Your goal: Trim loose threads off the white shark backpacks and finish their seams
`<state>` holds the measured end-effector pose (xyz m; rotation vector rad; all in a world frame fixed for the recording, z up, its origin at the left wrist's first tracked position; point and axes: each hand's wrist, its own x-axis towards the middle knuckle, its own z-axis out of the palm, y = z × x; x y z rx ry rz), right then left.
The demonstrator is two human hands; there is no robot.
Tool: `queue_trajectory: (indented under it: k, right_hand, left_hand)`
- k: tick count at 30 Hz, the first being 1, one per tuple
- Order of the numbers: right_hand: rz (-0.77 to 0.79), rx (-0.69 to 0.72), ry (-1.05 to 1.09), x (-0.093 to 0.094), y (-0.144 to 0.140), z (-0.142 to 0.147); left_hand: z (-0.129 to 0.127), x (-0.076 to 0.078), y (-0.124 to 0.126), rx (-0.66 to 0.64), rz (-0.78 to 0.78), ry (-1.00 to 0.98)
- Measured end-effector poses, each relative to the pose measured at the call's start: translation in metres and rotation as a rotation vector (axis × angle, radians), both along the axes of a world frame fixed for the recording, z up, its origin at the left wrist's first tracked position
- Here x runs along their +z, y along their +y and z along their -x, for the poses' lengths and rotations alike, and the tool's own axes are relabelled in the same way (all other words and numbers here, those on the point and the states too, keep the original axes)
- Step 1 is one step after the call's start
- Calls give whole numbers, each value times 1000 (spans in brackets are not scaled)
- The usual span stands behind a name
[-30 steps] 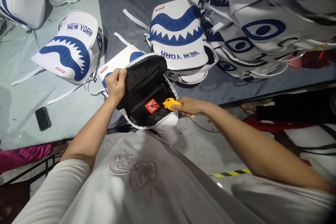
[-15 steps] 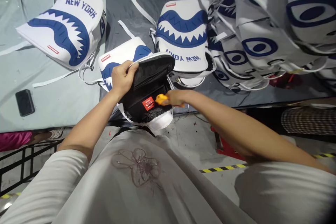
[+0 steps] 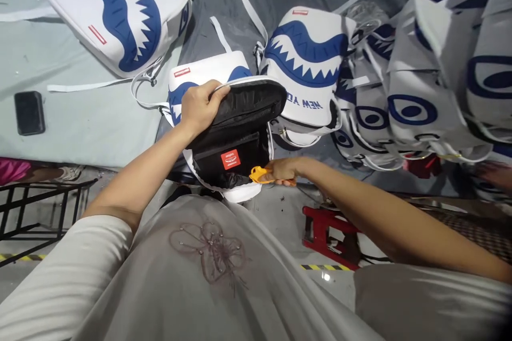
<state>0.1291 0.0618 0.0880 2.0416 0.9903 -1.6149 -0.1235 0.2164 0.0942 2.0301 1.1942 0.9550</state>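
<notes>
A white backpack with a blue shark mouth (image 3: 200, 72) lies open at the table's near edge, its black lining (image 3: 240, 138) and a red label (image 3: 231, 159) showing. My left hand (image 3: 202, 106) grips the rim of the raised black flap. My right hand (image 3: 285, 170) holds a small yellow-handled cutter (image 3: 258, 174) at the lower right rim of the opening, just right of the red label.
A matching backpack (image 3: 308, 64) lies behind the open one, another (image 3: 128, 8) at the far left. A pile of white pieces with blue eyes (image 3: 432, 90) fills the right. A black phone (image 3: 29, 112) rests at left. A red stool (image 3: 324, 232) and black rack (image 3: 36, 208) stand on the floor.
My view has swung left and down. My right hand drew the yellow cutter down from beside the red label to the lower rim of the bag. My left hand keeps hold of the flap.
</notes>
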Motion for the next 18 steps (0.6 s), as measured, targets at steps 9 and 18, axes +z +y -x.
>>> queue_trajectory:
  k: [9,18]
  right_hand:
    - [-225,-689,291,-21,-54,8]
    - [-162,-627,509,-24,-90,-14]
  left_hand:
    - [-7,-5,1,46,-16,-32]
    - [-9,-7,7,50,-110,-2]
